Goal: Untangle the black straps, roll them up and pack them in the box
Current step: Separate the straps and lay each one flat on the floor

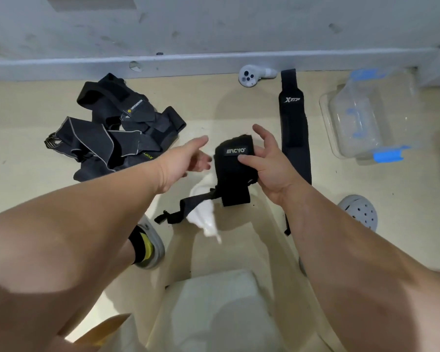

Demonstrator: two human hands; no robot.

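My right hand (266, 163) holds a partly rolled black strap (233, 171) at the centre, thumb pressed on its labelled face, index finger raised. A thin black tail (186, 208) of this strap trails down to the left. My left hand (186, 161) hovers just left of the roll, fingers extended, holding nothing. A tangled heap of black straps (114, 133) lies on the floor at the left. One long black strap (294, 128) lies straight on the floor, just right of my right hand. The clear plastic box (374, 118) with blue clips stands at the right.
A white handheld controller (252, 76) lies by the wall skirting. A white crumpled piece (206, 214) sits under the strap's tail. My shoe (148, 247) is at lower left, a grey perforated shoe (361, 212) at lower right. A pale stool (221, 308) stands below me.
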